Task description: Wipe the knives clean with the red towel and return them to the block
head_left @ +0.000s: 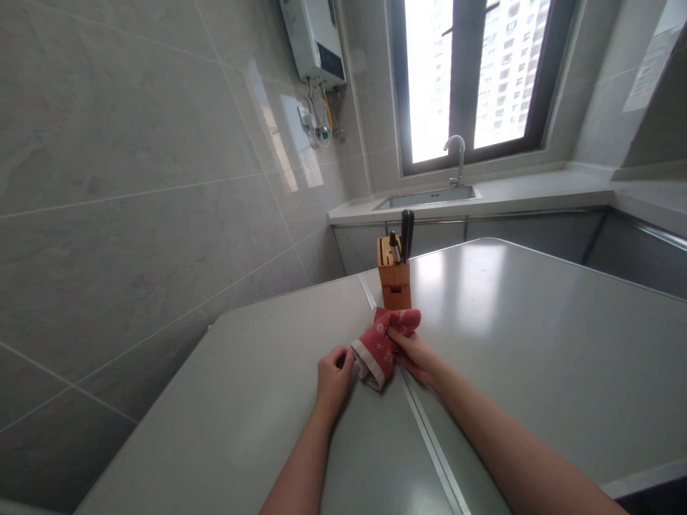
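A red towel (378, 348) with a pale floral print and a white hem lies bunched on the tabletop, just in front of a bamboo knife block (394, 275). My right hand (413, 356) grips the towel's right side, with its fingers pressed into the cloth. My left hand (333, 379) is curled at the towel's white hem. A small dark item (340, 362) shows at its fingers, but I cannot tell what it is or whether the hand holds it. Several dark knife handles (406, 232) stick up from the block.
The grey table (257, 400) has a metal seam strip (429, 443) running through it. Behind it stand a counter with a steel sink (426, 198) and a curved faucet (457, 161), below a window. A wall-mounted water heater (314, 43) hangs on the tiled wall.
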{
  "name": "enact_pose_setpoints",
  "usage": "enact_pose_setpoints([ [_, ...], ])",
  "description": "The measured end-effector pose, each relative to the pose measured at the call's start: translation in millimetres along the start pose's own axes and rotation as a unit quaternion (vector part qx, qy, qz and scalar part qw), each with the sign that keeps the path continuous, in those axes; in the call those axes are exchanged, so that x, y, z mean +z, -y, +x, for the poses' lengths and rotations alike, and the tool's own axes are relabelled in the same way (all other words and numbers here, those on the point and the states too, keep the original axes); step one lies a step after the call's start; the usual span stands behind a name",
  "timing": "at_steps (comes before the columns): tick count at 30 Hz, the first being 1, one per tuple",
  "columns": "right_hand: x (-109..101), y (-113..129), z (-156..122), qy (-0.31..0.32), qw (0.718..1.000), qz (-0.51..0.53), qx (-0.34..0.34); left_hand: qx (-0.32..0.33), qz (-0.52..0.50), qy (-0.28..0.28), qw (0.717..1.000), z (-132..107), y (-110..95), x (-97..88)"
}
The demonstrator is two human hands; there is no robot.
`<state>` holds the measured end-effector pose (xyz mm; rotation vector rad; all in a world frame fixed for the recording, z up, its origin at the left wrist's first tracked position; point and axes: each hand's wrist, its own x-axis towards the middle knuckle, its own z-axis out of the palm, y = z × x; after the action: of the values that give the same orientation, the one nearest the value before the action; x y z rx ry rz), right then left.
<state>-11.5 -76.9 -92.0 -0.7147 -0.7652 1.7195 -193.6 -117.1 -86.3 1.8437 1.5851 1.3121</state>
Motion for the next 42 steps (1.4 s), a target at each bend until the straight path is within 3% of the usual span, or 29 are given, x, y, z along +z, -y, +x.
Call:
enact_pose_setpoints([
  [42,1.3,1.7,-2.0,0.002,1.000,0.008,0.005,0.000,-0.011,-0.001,1.000,-0.1,-1.9,-0.3],
])
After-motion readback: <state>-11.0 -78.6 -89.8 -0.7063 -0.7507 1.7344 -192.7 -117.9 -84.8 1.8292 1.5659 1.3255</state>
